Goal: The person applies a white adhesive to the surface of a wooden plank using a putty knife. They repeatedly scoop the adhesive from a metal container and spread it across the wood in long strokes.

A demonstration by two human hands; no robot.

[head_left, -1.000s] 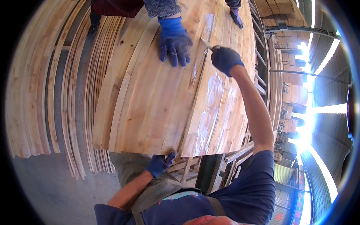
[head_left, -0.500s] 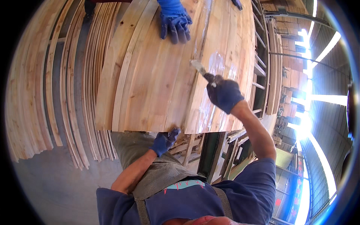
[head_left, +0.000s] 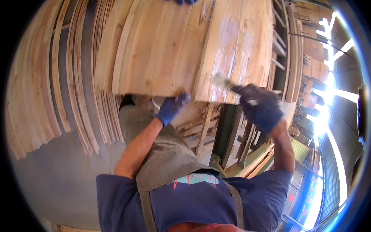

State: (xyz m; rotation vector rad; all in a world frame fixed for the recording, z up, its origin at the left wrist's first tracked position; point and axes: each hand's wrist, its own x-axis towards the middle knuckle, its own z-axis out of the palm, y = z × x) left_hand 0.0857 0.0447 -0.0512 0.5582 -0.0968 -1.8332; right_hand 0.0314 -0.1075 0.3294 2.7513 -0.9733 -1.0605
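Note:
In my gloved right hand (head_left: 261,106) is a flat brush (head_left: 222,81) with a pale head, held over the near right part of a wooden panel (head_left: 154,58) made of strips laid side by side. White wet streaks (head_left: 226,42) shine on the strips just beyond the brush. My left hand (head_left: 173,108), in a blue glove, is closed at the panel's near edge, with the fingertips on a board there. A co-worker's blue-gloved hand (head_left: 181,1) shows partly at the far edge of the view.
Long wooden strips (head_left: 33,92) lie in rows at the left, above a grey floor (head_left: 58,181). Below the panel stand a dark green metal post (head_left: 222,135) and loose wood pieces (head_left: 199,129). Stacked timber (head_left: 309,62) rises at the right.
My right hand has drawn the brush nearer to me and rightward over the panel. The view has shifted, and the panel and the co-worker's hand sit higher in it. My left hand stays at the edge.

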